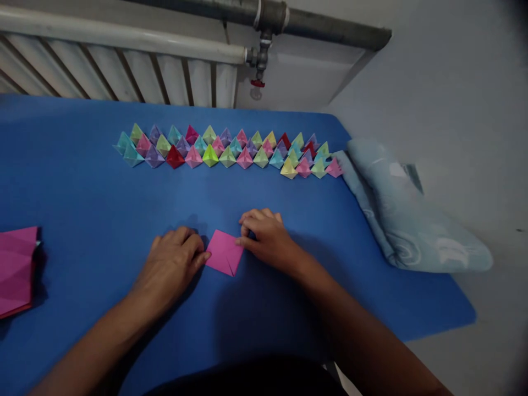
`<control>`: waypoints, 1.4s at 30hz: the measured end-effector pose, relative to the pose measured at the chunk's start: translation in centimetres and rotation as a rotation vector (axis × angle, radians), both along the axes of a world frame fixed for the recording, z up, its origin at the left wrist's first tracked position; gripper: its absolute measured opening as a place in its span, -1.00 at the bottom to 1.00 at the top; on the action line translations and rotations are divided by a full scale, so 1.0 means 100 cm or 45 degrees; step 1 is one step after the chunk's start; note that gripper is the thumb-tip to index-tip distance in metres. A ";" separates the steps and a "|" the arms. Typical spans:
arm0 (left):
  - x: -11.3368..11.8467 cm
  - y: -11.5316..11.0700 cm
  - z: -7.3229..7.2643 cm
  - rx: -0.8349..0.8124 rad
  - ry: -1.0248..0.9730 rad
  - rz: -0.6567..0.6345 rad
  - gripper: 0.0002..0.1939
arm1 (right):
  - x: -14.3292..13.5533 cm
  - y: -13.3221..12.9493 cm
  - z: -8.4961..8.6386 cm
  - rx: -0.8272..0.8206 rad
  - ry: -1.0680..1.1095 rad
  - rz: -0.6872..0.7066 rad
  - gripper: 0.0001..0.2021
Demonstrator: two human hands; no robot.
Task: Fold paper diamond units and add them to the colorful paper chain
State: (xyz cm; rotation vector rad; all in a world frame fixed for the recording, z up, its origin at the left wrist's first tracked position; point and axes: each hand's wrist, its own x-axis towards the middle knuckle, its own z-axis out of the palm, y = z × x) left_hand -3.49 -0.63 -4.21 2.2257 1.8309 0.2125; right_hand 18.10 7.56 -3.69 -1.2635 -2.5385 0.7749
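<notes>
A small pink paper square (225, 252) with folded flaps lies on the blue table surface (173, 341). At its left corner my left hand (175, 258) pinches the paper between thumb and curled fingers. The right corner is held by my right hand (264, 234), its thumb on the edge and the other fingers bent above. Beyond both hands, several folded paper pieces (210, 156) in many colours stand in close rows.
Pink folded sheets (16, 269) lie at the left edge. A rolled light-blue blanket (396, 203) rests at the right, touching the wall side. Behind the table are a white radiator (124, 71) and a pipe with a red valve (258, 83).
</notes>
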 end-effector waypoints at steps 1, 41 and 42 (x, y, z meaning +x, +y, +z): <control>-0.002 -0.001 -0.002 0.050 0.017 -0.006 -0.78 | 0.001 0.000 -0.001 0.007 0.006 0.005 -0.81; 0.011 -0.015 -0.002 0.690 0.014 -0.422 -0.87 | -0.001 -0.002 0.002 0.233 0.050 0.365 -0.73; 0.010 -0.015 -0.002 0.698 0.003 -0.416 -0.87 | -0.003 -0.004 0.001 0.244 0.065 0.435 -0.72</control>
